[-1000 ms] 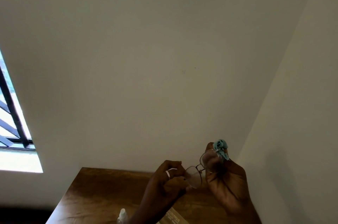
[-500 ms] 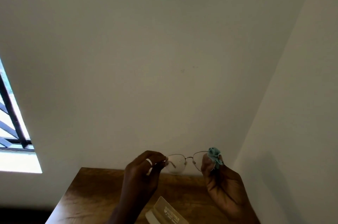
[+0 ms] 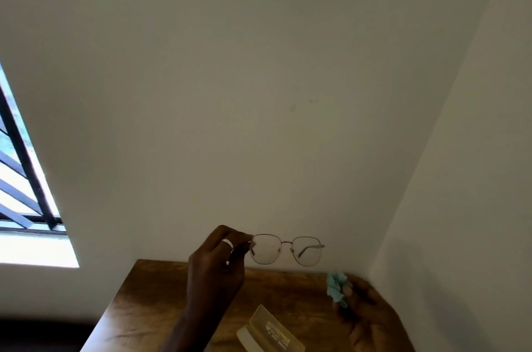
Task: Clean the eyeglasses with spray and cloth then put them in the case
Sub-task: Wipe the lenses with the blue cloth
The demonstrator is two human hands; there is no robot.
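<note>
My left hand [image 3: 217,265] pinches the left end of the thin metal-framed eyeglasses [image 3: 285,249] and holds them up in front of the wall, lenses facing me. My right hand [image 3: 365,311] is lower, at the right over the table, closed on a crumpled teal cloth [image 3: 336,288] and apart from the glasses. A translucent cream eyeglass case [image 3: 269,331] lies open on the wooden table [image 3: 138,302] between my arms. No spray bottle is in view.
The table stands in a corner, with a pale wall behind it and another close on the right. A barred window [image 3: 26,202] is at the left. The table's left edge drops to a dark floor.
My right hand has let go of the glasses and dropped to the right with the cloth. My left hand alone now holds the glasses, raised a little higher.
</note>
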